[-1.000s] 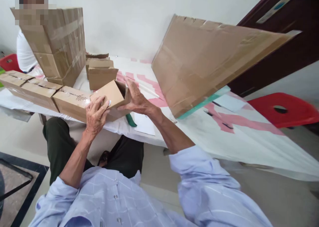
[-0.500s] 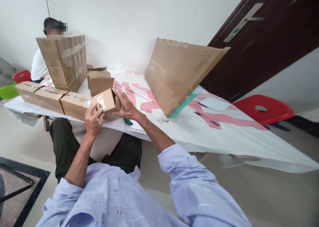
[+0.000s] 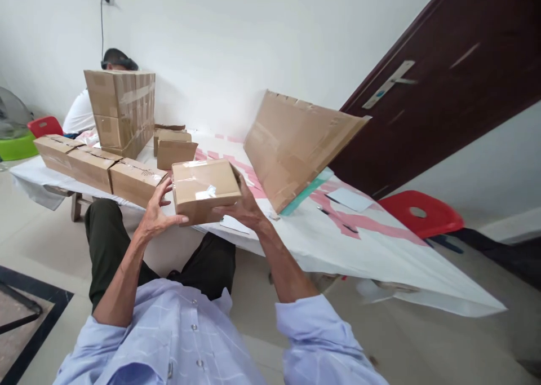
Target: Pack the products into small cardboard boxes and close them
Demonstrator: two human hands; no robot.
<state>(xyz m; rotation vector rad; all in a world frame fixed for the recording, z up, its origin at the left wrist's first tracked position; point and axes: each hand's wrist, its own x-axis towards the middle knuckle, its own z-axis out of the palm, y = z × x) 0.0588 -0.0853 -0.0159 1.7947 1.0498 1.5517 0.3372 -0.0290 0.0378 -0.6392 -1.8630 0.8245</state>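
Note:
A small cardboard box [image 3: 206, 183] with shiny clear tape on its top is held up over the table's near edge. My left hand [image 3: 158, 213] grips its left side, thumb on the near face and fingers at the far left corner. On the opposite side, my right hand [image 3: 245, 203] is wrapped round the box's right end, with some fingers hidden behind it. Just left of my left hand, a closed cardboard box [image 3: 134, 181] ends a row of similar boxes along the table edge. Behind the held box stands an open-flapped carton [image 3: 175, 153].
Stacked taped cartons [image 3: 122, 111] stand at the back left, partly hiding another person [image 3: 80, 114]. A large cardboard sheet [image 3: 296, 142] leans upright on the table [image 3: 380, 266]. Pens, a white paper [image 3: 350, 199] and a red stool [image 3: 422, 211] are to the right.
The box has been turned, so its broad taped top now faces me. My left hand has shifted from its top to its left side. The view has swung slightly.

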